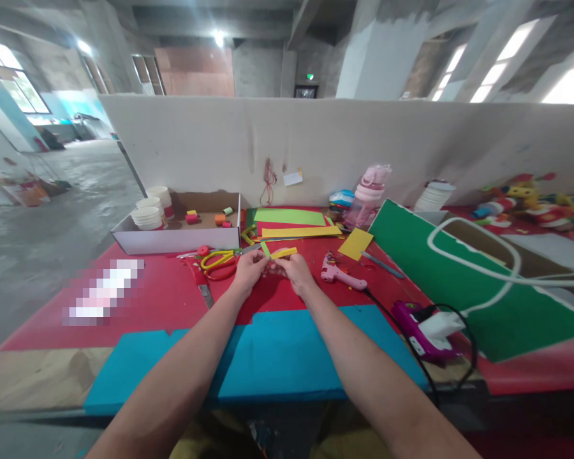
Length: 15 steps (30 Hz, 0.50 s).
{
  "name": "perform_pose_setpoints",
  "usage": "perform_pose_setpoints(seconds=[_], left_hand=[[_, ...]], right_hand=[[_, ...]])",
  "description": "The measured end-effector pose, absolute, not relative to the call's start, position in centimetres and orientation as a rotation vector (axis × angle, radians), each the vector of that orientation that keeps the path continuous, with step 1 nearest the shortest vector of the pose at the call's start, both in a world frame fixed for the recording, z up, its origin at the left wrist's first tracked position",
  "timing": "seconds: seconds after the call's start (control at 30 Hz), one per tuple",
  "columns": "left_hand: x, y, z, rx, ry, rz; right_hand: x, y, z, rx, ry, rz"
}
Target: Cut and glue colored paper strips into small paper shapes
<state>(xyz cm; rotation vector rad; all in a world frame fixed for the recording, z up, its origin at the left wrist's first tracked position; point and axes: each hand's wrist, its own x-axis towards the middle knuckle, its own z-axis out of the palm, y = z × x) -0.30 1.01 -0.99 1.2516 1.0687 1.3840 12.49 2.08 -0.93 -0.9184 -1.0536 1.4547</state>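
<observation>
Above the red table cover (pixel 157 299), my two hands are close together. My left hand (pixel 250 271) is closed in a pinch on a small light-green paper strip (pixel 265 249), which sticks up past the fingertips. Between the fingers of my right hand (pixel 294 272) is a yellow paper strip (pixel 286 253), its near end close to the green one. Whether the strips touch is hidden by the fingers. Yellow-handled scissors (pixel 217 260) and red-handled scissors (pixel 222 276) lie left of my left hand. A pink glue gun (pixel 343 275) rests to the right of my right hand.
A white-sided box (pixel 176 241) holds paper cups (pixel 149 214) and small paper rolls. Behind my hands lie coloured sheets (pixel 289 217) and yellow strips (pixel 301 232). A pink bottle (pixel 367 194), green board (pixel 435 268), purple power strip (pixel 425 331) and cables are rightward; blue board (pixel 287 357) lies in front.
</observation>
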Motion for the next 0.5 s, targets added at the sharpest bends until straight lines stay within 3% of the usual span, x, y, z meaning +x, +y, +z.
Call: perform_pose_setpoints(seconds=[0.5], left_hand=[[-0.21,1.03,-0.99,1.244,1.066,1.381]], right_hand=[[12.54,2.13,-0.98,-0.889,-1.008,1.491]])
